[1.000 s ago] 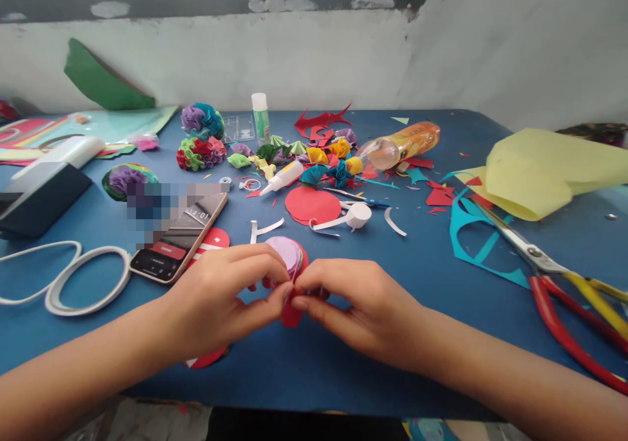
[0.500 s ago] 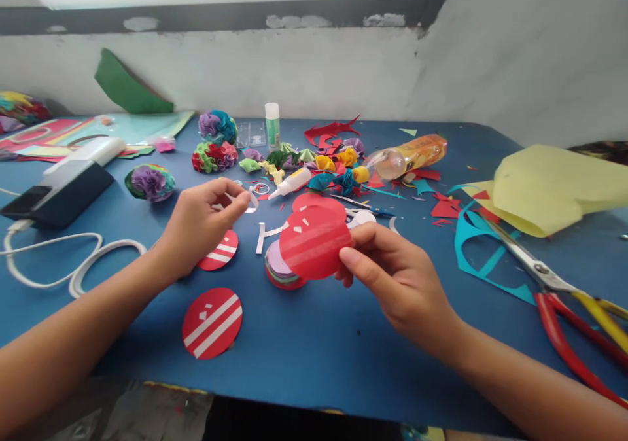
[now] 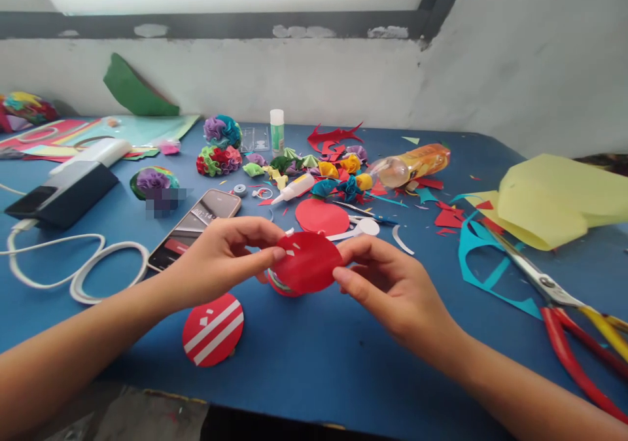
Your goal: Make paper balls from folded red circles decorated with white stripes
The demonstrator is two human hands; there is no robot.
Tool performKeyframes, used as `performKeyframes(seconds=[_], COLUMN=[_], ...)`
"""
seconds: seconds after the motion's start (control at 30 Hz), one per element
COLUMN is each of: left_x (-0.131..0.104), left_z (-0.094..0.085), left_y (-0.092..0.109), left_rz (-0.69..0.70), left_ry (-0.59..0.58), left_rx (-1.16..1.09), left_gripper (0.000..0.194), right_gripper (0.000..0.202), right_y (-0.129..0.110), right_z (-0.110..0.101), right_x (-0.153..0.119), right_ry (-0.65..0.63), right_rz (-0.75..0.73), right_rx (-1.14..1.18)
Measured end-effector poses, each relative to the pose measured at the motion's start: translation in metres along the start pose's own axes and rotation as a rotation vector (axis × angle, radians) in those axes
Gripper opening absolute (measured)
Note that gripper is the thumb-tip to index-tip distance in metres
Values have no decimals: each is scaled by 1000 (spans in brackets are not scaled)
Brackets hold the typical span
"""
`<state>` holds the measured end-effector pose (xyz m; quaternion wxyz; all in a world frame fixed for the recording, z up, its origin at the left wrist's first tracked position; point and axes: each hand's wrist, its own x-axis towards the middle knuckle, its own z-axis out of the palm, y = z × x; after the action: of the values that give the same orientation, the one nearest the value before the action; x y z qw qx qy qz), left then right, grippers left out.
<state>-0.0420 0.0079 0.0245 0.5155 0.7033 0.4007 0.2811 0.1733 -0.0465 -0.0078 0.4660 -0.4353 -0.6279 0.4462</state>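
A red paper circle with small white pieces is held level between both hands. My right hand pinches its right edge between thumb and fingers. My left hand has its thumb and fingertips closed at the circle's left edge; a small white bit shows just above them. Partly hidden under the circle is a stack of round paper pieces. A striped red circle with two white bands lies nearer me on the left. Behind the held circle lies a plain red circle.
A phone lies beyond my left forearm, near a white cable. A glue tube, a glue stick and an orange-labelled bottle are farther back. Large scissors lie right of teal paper scraps.
My left hand has moved right to the circle's left edge with the white strip, now mostly hidden. The circle has tilted flatter and its stripes no longer show. More of the phone is visible.
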Motion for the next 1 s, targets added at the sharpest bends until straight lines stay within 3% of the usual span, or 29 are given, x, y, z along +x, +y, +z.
performKeyframes(seconds=[0.23,0.33,0.4,0.43,0.5,0.57,0.7,0.87,1.0], left_x=[-10,-11,-5,0,14,26,30,5,-22], left_z=[9,10,-1,-11,-36,-63,-96,-98,-98], left_y=[-6,-4,-4,-5,-10,-17,-26,-14,-13], left_rz=[107,194,261,289,183,-48,-255,-380,-463], left_ry=[-123,-206,-161,-78,193,294,176,109,123], left_rx=[239,260,384,503,806,1068,1098,1073,1011], left_gripper=[14,18,19,21,33,45,45,44,47], right_gripper=[26,15,12,14,17,19,21,19,19], right_y=[1,0,0,1,3,6,8,5,7], right_z=[1,4,6,7,7,6,4,-1,-6], right_x=[2,3,4,4,4,4,3,1,2], right_ry=[-101,-167,-183,-179,-162,-160,-152,-113,-113], right_rz=[104,128,147,159,187,212,242,230,209], right_rx=[91,28,-14,-28,-44,-52,-59,-110,-150])
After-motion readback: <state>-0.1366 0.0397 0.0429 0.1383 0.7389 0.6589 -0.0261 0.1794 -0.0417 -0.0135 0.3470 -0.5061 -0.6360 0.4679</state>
